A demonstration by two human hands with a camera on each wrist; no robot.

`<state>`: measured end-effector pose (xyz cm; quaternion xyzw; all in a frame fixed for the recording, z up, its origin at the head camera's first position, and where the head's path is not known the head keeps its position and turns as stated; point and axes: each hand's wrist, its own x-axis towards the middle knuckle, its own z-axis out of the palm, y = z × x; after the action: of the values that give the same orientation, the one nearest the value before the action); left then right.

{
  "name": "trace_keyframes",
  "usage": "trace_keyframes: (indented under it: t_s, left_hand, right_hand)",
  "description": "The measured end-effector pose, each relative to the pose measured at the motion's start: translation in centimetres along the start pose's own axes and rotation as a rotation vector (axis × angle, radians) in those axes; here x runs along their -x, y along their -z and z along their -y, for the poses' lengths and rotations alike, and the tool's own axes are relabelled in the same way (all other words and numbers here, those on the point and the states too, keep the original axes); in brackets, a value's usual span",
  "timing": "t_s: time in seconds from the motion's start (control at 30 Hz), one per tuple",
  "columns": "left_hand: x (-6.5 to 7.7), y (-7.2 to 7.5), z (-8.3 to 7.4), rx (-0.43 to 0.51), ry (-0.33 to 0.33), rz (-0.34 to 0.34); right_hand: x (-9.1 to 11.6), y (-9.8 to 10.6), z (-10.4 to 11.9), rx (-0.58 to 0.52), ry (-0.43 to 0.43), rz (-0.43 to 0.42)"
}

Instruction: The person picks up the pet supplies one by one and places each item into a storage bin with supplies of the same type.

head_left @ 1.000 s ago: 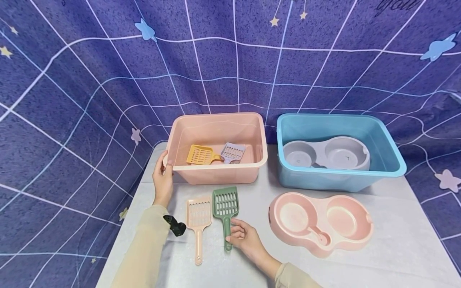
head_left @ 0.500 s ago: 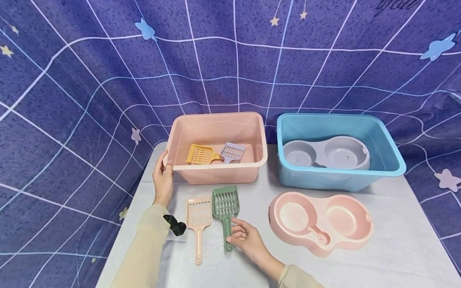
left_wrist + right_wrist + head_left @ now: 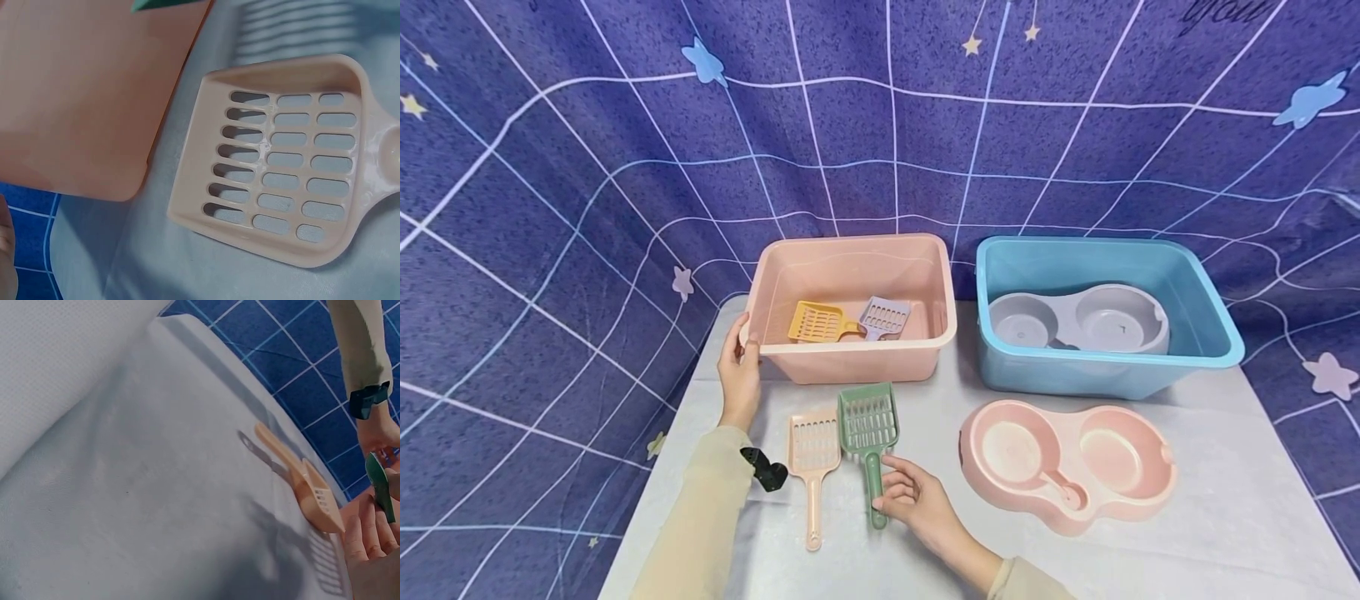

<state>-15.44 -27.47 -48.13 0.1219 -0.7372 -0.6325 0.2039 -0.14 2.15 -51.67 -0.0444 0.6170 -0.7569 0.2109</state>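
Observation:
My right hand [image 3: 925, 508] pinches the handle of a green slotted litter scoop [image 3: 872, 463] between thumb and fingers, its blade turned toward the back. A slotted shadow on the table in the left wrist view suggests the scoop is off the surface. My left hand [image 3: 741, 379] grips the left front corner of the pink litter box [image 3: 857, 367]. Inside that box lie a yellow scoop [image 3: 817, 323] and a light purple scoop [image 3: 883, 317], their blades flat on the bottom. A peach litter scoop [image 3: 187, 194] rests on the table between my hands.
Right of the pink box stands a blue litter box [image 3: 1090, 379] holding a grey double bowl [image 3: 1108, 293]. In front of it sits a pink double pet bowl [image 3: 1070, 450]. A dark blue patterned curtain [image 3: 850, 125] closes off the back and left of the pale table [image 3: 925, 417].
The green scoop has shifted slightly and its blade looks a little larger, tipped up toward the camera. My right hand has moved slightly right with it. My left hand stays on the box rim.

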Motion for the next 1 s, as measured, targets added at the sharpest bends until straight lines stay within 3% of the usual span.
trace_keyframes:
  t_s: [0.5, 0.9, 1.0]
  left_hand:
    - [0.2, -0.3, 0.1, -0.006, -0.011, -0.041]
    - [0.1, -0.3, 0.2, 0.017, 0.012, -0.032]
    - [0.8, -0.3, -1.4, 0.007, 0.017, -0.019]
  right_hand:
    - [1.3, 0.4, 1.9, 0.006, 0.028, 0.051]
    - [2.6, 0.2, 3.8, 0.103, 0.044, 0.073]
    - [2.8, 0.2, 4.5, 0.112, 0.045, 0.072]
